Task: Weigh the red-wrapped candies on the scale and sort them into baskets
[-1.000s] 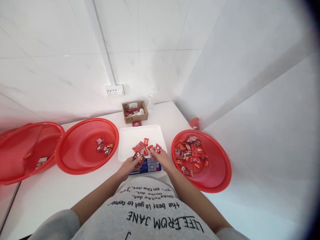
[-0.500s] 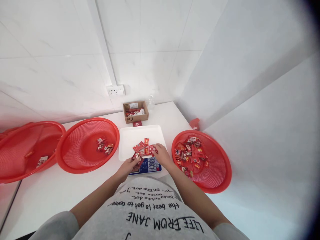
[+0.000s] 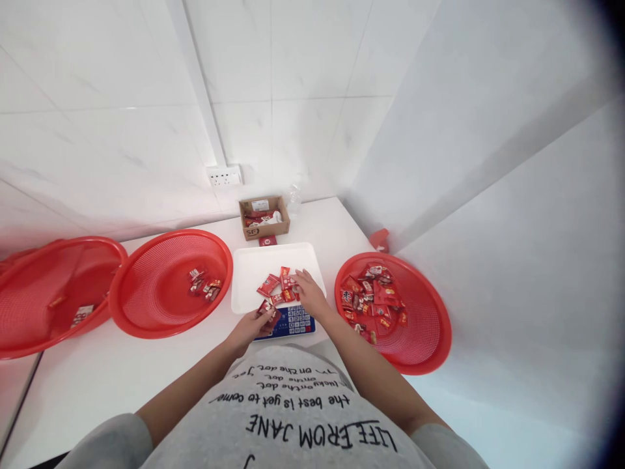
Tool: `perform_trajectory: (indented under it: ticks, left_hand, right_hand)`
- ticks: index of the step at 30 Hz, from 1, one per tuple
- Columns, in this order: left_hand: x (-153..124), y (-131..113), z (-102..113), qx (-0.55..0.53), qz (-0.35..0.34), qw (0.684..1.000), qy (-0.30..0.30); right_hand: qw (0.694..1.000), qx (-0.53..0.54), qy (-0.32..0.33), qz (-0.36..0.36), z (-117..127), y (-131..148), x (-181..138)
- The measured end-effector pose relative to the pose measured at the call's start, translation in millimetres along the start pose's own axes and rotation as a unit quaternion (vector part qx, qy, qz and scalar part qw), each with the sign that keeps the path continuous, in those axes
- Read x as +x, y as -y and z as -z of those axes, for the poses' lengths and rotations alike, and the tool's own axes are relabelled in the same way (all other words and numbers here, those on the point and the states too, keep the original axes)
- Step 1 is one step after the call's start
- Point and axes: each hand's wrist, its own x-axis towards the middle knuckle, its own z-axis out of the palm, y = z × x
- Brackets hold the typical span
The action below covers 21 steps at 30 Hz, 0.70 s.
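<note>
My left hand (image 3: 251, 327) is closed on dark red snack packets (image 3: 270, 319) at the near edge of a white scale tray (image 3: 247, 273). My right hand (image 3: 312, 296) reaches over the tray's right side, fingers stretched out and apart, their tips at a red packet (image 3: 287, 281). Several more red packets lie close together, among them a larger flat one (image 3: 268, 285) to the left. Below the tray shows the blue keypad panel (image 3: 297, 320) of the scale, partly covered by my left hand and its packets.
Right of the scale stands a red mesh basket (image 3: 437, 312) with many packets. Left of it are another red basket (image 3: 141, 280) holding a few packets and a further one (image 3: 29, 306). Behind the tray sit a cardboard box (image 3: 266, 229) and a small red packet (image 3: 267, 241).
My right hand has moved slightly away from me, and its fingers have spread. The packets under it have shifted a little farther up the tray. My left hand stays in place with its packets.
</note>
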Motion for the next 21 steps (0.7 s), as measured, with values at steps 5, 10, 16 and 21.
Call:
perform_trajectory:
  ticks: [5,10,16,21]
  left_hand:
    - [-4,-4,-5,0.056,-0.024,0.998,0.033]
    - [-1,-11,-19,0.2,-0.131,0.965,0.111]
    - [1,-24,-41,0.307,-0.188,0.92,0.155]
    - [4,-20,-47,0.338,-0.204,0.896,0.205]
  right_hand:
    - [0.99,0.113,-0.065,-0.046,-3,12,-22]
    - [0.933,0.321,0.112,-0.119,-14,26,-50]
    - [0.882,0.397,0.166,-0.195,-6,30,-69]
    - [0.878,0.401,0.189,-0.18,5,26,-81]
